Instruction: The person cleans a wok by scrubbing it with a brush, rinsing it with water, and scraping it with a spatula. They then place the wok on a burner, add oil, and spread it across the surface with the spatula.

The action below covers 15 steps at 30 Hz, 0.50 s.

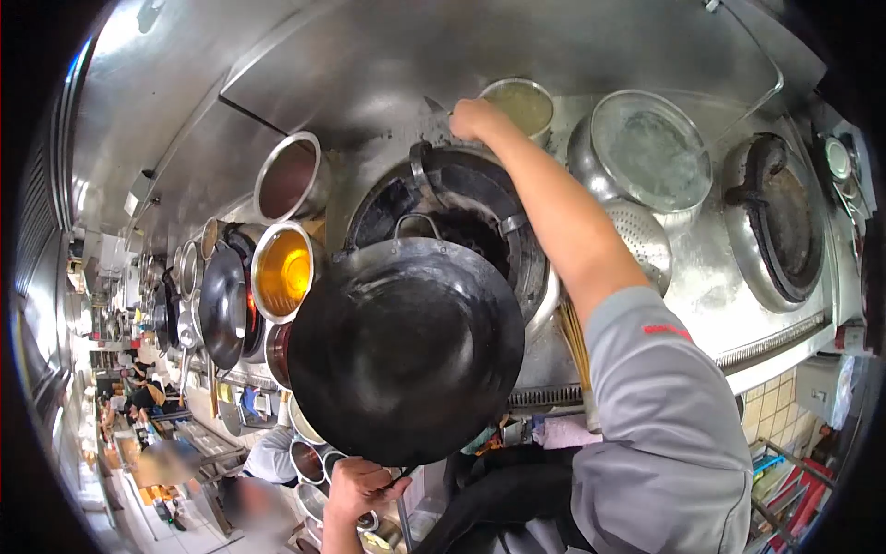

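Observation:
My left hand (360,491) is closed round the handle of a large black wok (406,355), at its near edge. The wok holds no food, and its dark inside shines. It covers the near part of the burner ring (531,277), whose dark opening shows behind its far loop handle. Stretched to the back of the range, my right hand (475,120) is closed in a fist beside a metal pot of cloudy yellowish liquid (520,106). A small grey pointed piece (434,105) sticks out left of the fist; the rest is hidden.
Left of the burner stand a pot of amber liquid (282,271) and a pot with dark reddish contents (288,180). To the right are a steaming pot (651,152), a perforated strainer (641,245) and another burner (780,222). A bamboo brush (574,346) lies near my right arm. Co-workers are lower left.

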Each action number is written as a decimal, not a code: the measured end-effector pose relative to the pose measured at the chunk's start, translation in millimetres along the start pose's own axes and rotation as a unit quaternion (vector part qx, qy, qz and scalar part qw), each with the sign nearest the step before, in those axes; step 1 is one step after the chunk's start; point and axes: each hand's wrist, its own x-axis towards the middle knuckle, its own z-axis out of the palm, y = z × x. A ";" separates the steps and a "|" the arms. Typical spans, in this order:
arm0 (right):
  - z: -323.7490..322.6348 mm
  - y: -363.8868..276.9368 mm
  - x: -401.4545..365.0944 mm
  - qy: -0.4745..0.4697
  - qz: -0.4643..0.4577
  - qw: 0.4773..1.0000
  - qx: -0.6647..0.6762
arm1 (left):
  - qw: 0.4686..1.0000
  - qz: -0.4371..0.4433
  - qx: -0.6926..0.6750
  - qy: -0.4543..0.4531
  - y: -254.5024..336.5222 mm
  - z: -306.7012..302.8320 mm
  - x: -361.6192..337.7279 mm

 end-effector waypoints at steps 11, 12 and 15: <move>-101.7 -96.3 -86.7 0.118 -0.245 0.946 -0.178 | 0.978 0.038 -0.111 0.174 10.5 76.4 49.6; -98.3 -116.0 -84.7 0.109 -0.258 0.942 -0.186 | 0.975 0.028 -0.120 0.186 12.3 78.2 49.4; -89.8 -174.7 -80.0 0.043 -0.208 0.915 -0.343 | 0.965 0.085 -0.093 0.230 11.2 81.6 55.1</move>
